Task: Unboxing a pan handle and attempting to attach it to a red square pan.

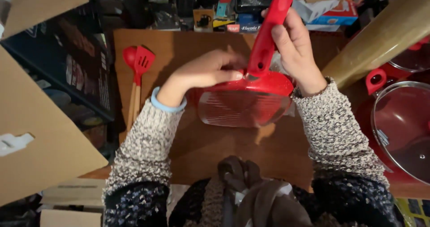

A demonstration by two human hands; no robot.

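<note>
Head view, held thing: a red strainer-like skimmer [244,99] with a slotted, see-through bowl and a long red handle [273,18] sits at mid-scene, above the wooden table [215,142]. The bowl faces the camera and the handle rises far and slightly right.

Head view, right hand: the right hand [293,47] wraps round the handle from the right, fingers closed on it just above the point where handle meets bowl. The grip is firm and narrow.

Head view, left hand: the left hand [204,70] comes in from the left, its fingertips pressed against the red rim of the bowl beside the handle's base. It touches and pinches the rim; how tightly cannot be told. A light blue band [166,105] circles that wrist.

Head view, sleeves: both arms wear speckled grey-white knit sleeves [141,144] with darker cuffs nearer the body.

Head view, left side: two red utensils with wooden handles, a slotted spatula [142,63] and a spoon [129,56], lie together on the far left part of the table. A large cardboard flap [40,137] fills the near left.

Head view, right side: a red pot with a glass lid [403,128] stands at the right edge, near a red knob [375,80].

Head view, far side: stacked boxes [331,14] and dark clutter line the far edge.
</note>
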